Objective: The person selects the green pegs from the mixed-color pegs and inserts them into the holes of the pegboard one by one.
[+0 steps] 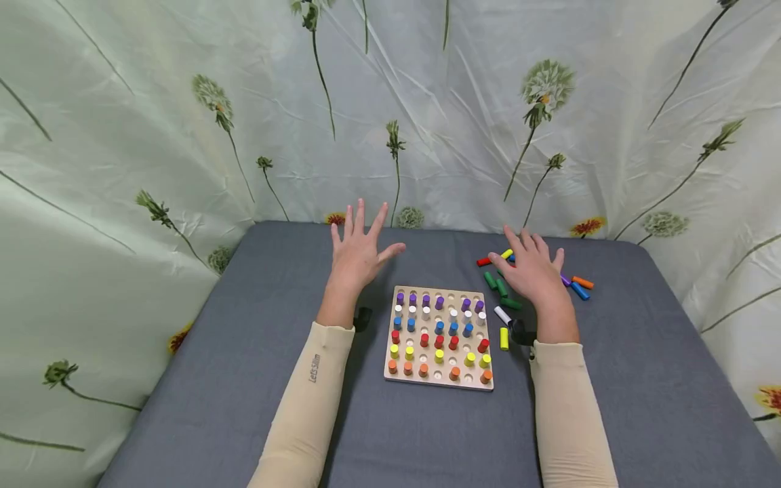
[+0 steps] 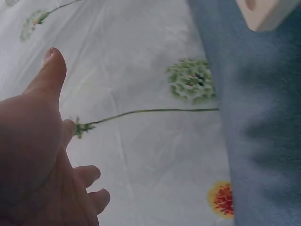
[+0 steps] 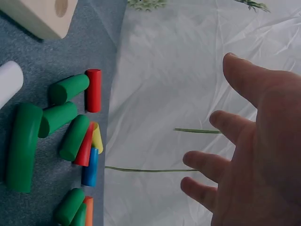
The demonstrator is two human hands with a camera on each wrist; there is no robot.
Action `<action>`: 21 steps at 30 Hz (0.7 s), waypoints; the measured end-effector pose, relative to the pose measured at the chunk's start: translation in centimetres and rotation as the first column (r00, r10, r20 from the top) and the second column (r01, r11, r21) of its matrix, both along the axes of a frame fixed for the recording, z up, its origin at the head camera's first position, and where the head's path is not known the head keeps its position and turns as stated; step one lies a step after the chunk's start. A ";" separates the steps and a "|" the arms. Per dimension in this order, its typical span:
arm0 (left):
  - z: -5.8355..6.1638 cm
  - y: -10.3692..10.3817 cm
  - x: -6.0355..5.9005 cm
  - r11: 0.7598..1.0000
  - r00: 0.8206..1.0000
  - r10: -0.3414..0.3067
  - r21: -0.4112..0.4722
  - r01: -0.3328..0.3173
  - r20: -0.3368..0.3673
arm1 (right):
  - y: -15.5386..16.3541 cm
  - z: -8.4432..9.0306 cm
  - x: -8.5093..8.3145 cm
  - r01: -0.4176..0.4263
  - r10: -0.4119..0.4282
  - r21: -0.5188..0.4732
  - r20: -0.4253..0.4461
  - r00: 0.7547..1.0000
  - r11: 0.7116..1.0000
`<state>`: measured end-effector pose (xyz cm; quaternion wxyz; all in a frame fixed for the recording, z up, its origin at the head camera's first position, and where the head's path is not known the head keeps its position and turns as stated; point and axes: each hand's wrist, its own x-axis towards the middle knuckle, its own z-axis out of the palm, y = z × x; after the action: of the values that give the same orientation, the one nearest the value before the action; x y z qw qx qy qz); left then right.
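A square wooden pegboard (image 1: 438,381) lies on the grey cloth between my forearms, with rows of purple, white, blue, red, yellow and orange pegs and some bare holes. My left hand (image 1: 356,259) hovers beyond the board's far left corner, fingers spread, holding nothing. Over the loose pegs to the right of the board is my right hand (image 1: 535,271), fingers extended, also holding nothing. Around it lie green pegs (image 1: 502,288), a white peg (image 1: 502,314), a yellow peg (image 1: 504,339), a blue peg (image 1: 579,291) and an orange peg (image 1: 582,282). Some pegs are hidden beneath this hand.
The grey cloth-covered table (image 1: 244,379) ends at a pale curtain (image 1: 439,135) printed with dandelions, which hangs behind it and along both sides. A red peg (image 3: 93,90) lies near the far edge in the right wrist view.
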<state>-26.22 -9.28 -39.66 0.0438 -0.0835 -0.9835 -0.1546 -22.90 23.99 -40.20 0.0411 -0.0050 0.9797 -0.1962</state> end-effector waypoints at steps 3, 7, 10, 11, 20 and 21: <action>0.6 0.3 0.6 0.999 1.000 -0.019 0.026 0.020 -0.003 | -0.1 0.3 0.2 -0.012 0.012 0.001 -0.010 1.000 1.000; 1.2 0.7 1.6 0.997 0.998 -0.060 0.047 0.060 -0.001 | -0.2 0.7 0.5 -0.013 0.013 0.001 -0.039 0.999 1.000; 1.2 0.7 2.5 0.994 0.995 -0.098 0.038 0.098 0.009 | -0.3 0.9 0.8 -0.014 0.014 0.012 -0.049 0.999 1.000; 1.2 0.7 2.8 0.994 0.994 -0.108 0.032 0.107 0.020 | -0.3 0.9 0.8 -0.017 0.018 0.020 -0.046 0.999 1.000; 0.1 -1.0 6.2 0.982 0.984 -0.159 0.117 0.150 0.078 | -0.8 0.8 1.4 -0.044 0.041 -0.028 -0.093 0.995 0.999; 0.0 -1.2 6.5 0.978 0.982 -0.167 0.138 0.155 0.083 | -0.9 0.8 1.6 -0.048 0.043 -0.049 -0.106 0.993 0.998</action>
<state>-19.68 -10.47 -39.65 -0.0097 -0.1524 -0.9622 -0.2255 -21.34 23.14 -39.38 -0.0061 -0.0387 0.9748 -0.2197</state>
